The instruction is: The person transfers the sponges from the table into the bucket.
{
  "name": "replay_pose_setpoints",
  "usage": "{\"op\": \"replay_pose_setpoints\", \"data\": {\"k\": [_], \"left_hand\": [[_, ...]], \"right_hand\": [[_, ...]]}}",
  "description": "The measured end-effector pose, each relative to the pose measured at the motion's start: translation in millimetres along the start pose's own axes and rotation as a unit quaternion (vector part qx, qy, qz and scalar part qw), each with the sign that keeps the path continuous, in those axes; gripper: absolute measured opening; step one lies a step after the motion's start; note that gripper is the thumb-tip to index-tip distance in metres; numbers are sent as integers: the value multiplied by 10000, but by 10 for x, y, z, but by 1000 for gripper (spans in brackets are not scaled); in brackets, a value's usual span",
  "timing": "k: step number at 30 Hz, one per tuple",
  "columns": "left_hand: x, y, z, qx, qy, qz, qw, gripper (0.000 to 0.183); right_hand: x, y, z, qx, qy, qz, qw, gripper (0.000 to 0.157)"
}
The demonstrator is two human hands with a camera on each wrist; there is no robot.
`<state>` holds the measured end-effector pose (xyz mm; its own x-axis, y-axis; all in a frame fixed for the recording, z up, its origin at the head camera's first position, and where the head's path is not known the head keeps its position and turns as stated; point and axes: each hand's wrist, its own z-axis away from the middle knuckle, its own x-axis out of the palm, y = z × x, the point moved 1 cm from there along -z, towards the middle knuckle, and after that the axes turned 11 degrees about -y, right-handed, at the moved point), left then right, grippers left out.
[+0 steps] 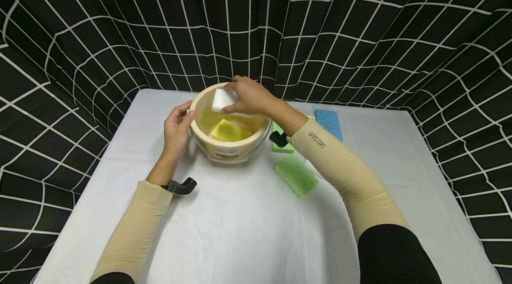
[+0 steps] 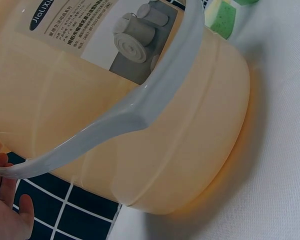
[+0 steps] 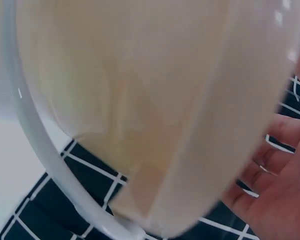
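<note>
Black curtain [image 1: 344, 22], white-gridded: hung beyond both hands and to either side of them. White tablecloth [image 1: 240, 239]: spread beneath the hands. Cream plastic bucket [image 1: 216, 144], one, with grey handle [image 2: 140, 107] and printed label: stood mouth upward between the hands; being hollow and probably light, it needed bracing against a tip. Right hand [image 1: 250, 96]: arched over the bucket's mouth from the right, thumb and fingers parted only by the white sponge they pinched. Left hand [image 1: 176, 130]: at the bucket's left edge, thumb and fingers bent on the rim to hold it, force not discernible; steady counter-pressure there was the useful part. Green sponge [image 1: 297, 176]: lay nearer the wearer than the right hand, apart from the bucket. Yellow sponge [image 1: 229, 132]: lay inside the bucket, below the right hand. Blue sponge [image 1: 329, 124]: lay to the right of the right hand, past its forearm. Second green sponge [image 1: 283, 148]: lay by the right wrist, beside the bucket, partly hidden. White sponge [image 1: 222, 100]: in the right hand's pinch at the mouth, above the yellow one. Handling note: the step seemed to be passing this sponge through the mouth; it called for a light, uncrushing pinch, a wrist clear of the rim, and an unhurried, upright path.
</note>
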<state>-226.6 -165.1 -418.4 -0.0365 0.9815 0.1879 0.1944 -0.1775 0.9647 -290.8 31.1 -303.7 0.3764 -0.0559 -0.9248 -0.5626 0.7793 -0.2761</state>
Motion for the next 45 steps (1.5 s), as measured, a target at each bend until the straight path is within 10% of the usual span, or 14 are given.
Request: {"op": "replay_pose_setpoints", "data": {"k": [45], "left_hand": [[6,7,-11,-21,96,17,10000,36]], "right_hand": [[530,-13,-346,47,-1154,549,9918,63]]}}
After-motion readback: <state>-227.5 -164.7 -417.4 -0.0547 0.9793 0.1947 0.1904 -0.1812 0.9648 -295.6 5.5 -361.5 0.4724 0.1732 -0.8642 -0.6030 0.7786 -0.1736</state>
